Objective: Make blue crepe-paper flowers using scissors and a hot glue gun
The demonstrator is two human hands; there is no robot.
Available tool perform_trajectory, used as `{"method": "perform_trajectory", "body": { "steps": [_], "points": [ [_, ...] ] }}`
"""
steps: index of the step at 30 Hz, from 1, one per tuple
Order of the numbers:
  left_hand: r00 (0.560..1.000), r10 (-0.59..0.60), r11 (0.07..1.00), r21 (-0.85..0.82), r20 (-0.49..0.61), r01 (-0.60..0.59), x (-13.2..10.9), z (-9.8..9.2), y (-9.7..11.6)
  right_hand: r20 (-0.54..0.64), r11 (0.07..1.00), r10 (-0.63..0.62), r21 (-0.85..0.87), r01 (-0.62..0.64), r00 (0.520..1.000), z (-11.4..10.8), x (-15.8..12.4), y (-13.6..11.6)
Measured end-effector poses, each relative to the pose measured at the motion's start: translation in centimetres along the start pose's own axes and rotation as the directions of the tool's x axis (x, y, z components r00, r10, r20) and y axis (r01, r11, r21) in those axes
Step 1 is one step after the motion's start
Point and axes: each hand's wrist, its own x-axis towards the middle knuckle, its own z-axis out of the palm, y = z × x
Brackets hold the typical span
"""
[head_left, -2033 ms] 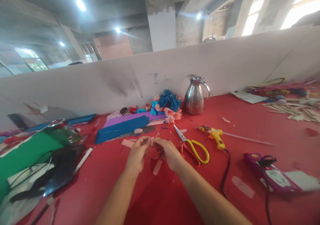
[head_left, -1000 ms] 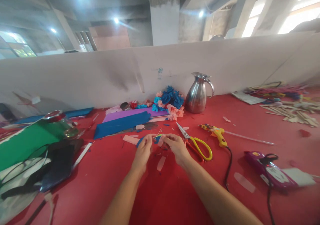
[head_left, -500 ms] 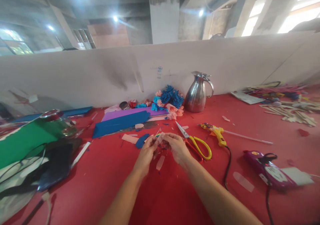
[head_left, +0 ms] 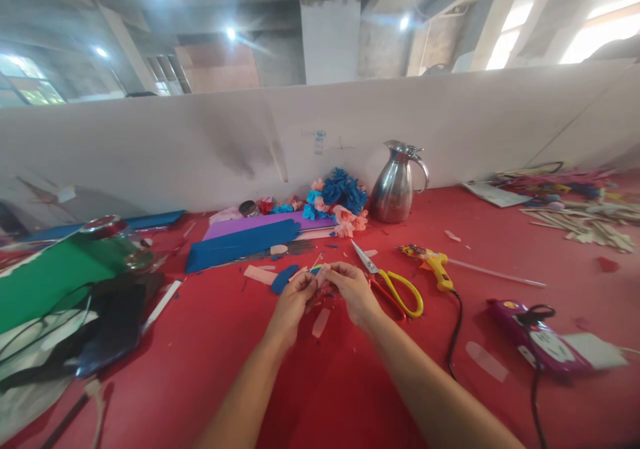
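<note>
My left hand [head_left: 296,296] and my right hand [head_left: 350,289] meet over the red table, their fingers pinched on a small piece of pink crepe paper [head_left: 323,274]. Just beyond the left fingers lie blue paper pieces [head_left: 285,281] and a pink paper strip [head_left: 259,275]. A loose pink paper petal [head_left: 321,323] rests below the hands. Close to my right hand are scissors [head_left: 385,277] with one yellow and one red handle, their blades pointing away. How the paper is folded between the fingertips is too small to make out.
Behind the hands stand blue and pink paper flowers [head_left: 343,196] and a steel jug [head_left: 396,186]. Rightward lie a yellow glue gun [head_left: 434,268] with its cord and a purple power strip [head_left: 537,339]. A blue paper sheet [head_left: 240,246], glass jar [head_left: 117,242] and green sheet [head_left: 55,272] are leftward.
Both hands stay in nearly the same place, with the fingers shifted slightly on the pink paper. The rest of the table looks the same.
</note>
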Motion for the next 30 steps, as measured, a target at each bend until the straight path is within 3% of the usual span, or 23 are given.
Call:
{"method": "perform_trajectory", "body": {
  "steps": [8, 11, 15, 19, 26, 30],
  "points": [
    [0.999, -0.032, 0.999, -0.033, -0.011, 0.032, 0.2, -0.2, -0.3, -0.01, 0.999, -0.014, -0.047, 0.014, 1.0, -0.1, 0.1, 0.2],
    [0.999, -0.046, 0.994, -0.096, 0.01, 0.047, 0.3, -0.2, -0.3, 0.044, 0.998, -0.034, -0.044, 0.036, 0.998, -0.1, 0.0, 0.1],
    [0.974, -0.216, 0.938, -0.262, 0.072, 0.227, 0.4, -0.6, -0.1, 0.143, 0.999, -0.037, -0.008, 0.039, 0.989, -0.1, 0.0, -0.1],
    [0.932, -0.342, 0.869, -0.336, 0.124, 0.363, 0.5, -1.2, 0.5, 0.17, 0.999, -0.031, -0.012, 0.034, 0.985, -0.2, 0.0, -0.1],
    [0.913, -0.369, 0.841, -0.356, 0.173, 0.407, 0.7, -1.6, 0.7, 0.18, 0.999, -0.001, -0.04, 0.008, 0.984, -0.3, -0.2, -0.3],
    [0.935, -0.324, 0.875, -0.328, 0.146, 0.355, 0.8, -1.5, 0.4, 0.148, 0.997, -0.009, -0.074, 0.02, 0.989, -0.2, -0.2, -0.3]
  ]
}}
